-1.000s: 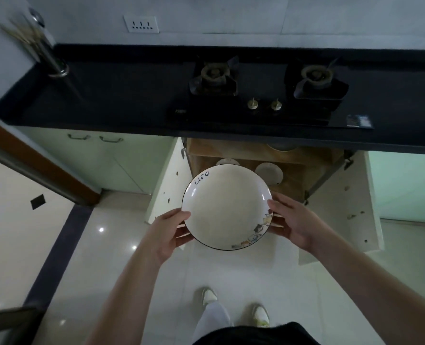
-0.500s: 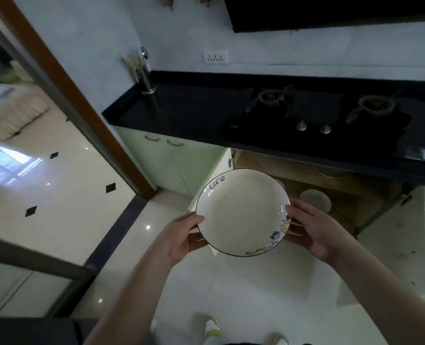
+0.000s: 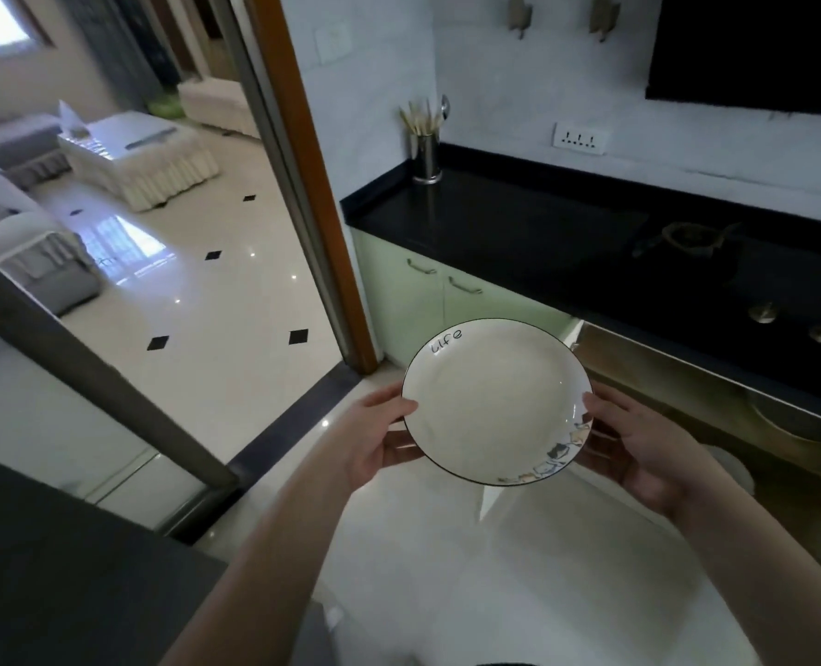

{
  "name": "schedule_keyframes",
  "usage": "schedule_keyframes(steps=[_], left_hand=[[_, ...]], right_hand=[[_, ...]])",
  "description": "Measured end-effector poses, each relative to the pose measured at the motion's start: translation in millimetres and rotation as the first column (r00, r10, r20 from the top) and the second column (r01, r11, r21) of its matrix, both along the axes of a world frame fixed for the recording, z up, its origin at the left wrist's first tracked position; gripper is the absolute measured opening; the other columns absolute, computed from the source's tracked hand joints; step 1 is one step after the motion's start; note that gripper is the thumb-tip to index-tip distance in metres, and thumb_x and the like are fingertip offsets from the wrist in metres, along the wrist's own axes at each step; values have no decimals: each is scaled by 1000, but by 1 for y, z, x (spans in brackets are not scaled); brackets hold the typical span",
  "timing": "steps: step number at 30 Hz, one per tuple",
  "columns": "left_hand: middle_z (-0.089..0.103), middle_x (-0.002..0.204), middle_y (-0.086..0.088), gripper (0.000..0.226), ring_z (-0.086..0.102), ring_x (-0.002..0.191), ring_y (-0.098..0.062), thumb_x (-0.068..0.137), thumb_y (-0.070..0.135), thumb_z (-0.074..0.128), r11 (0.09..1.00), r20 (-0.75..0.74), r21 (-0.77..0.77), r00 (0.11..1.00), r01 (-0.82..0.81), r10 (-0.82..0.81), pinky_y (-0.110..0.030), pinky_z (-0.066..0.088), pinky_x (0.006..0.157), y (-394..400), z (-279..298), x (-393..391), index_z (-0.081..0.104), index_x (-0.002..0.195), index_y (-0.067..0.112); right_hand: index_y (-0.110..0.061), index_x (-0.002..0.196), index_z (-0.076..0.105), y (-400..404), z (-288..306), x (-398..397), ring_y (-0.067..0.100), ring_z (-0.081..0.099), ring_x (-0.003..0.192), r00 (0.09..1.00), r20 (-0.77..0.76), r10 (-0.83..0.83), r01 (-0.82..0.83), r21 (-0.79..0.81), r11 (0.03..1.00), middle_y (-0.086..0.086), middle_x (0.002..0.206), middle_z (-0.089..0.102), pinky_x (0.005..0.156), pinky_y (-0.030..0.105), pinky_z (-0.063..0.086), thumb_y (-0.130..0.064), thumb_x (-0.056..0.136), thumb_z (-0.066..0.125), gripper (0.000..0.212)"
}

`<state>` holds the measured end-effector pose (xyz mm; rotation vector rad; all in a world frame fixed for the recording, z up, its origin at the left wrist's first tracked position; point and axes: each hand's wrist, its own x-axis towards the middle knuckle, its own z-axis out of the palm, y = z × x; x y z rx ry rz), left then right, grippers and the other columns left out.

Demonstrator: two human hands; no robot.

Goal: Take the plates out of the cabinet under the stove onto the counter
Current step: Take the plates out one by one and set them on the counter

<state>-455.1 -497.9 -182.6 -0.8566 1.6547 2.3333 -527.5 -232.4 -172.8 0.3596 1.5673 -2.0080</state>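
Round glazed plate (image 3: pixel 495 401), cream with thin dark rim, "life" lettered near the far edge, held in air in front of the glossy black counter (image 3: pixel 519 233). Left hand (image 3: pixel 374 442) and right hand (image 3: pixel 639 449) grip opposite rims, thumbs on top.

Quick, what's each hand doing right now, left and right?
Left hand: grips the left rim of the plate.
Right hand: grips the plate's right rim.

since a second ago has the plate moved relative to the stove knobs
Yes. The plate, held by both hands, has gone left: it sat below the stove knobs and now lies well left of them, nearer the green cabinet doors.
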Motion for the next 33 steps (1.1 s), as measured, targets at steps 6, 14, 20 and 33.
schedule_keyframes(steps=[6,14,20,33], left_hand=[[68,84,-6,19,67,65,-25,93,19,56,1000,9,21,1000,7,-8,-33,56,59,-54,7,-2,71,105,16],[66,82,-11,27,67,63,-30,90,24,61,997,41,69,999,-34,32,-36,56,58,-86,6,-36,68,111,8],[68,85,-8,24,67,64,-25,91,18,59,1000,44,19,999,-4,3,-34,57,59,-102,2,-91,71,111,15],[68,94,-10,31,68,77,-30,92,9,53,997,-23,-64,999,-32,31,-41,55,76,-142,7,-203,71,115,18]], right_hand=[[-19,111,64,-50,-6,-4,20,65,65,1000,-3,-3,3,-14,1000,10,87,63,56,32,60,-13,94,56,20],[-19,109,68,-77,-10,-35,17,67,62,999,-11,45,-46,-29,999,10,87,62,57,31,60,-16,95,54,20],[-20,104,68,-94,-11,-94,17,67,58,999,-25,23,-25,-61,998,5,74,66,52,29,57,-14,96,53,18],[-18,120,65,-135,-11,-223,15,69,66,995,-28,91,-94,-115,989,5,87,69,54,29,57,-18,95,55,27]])
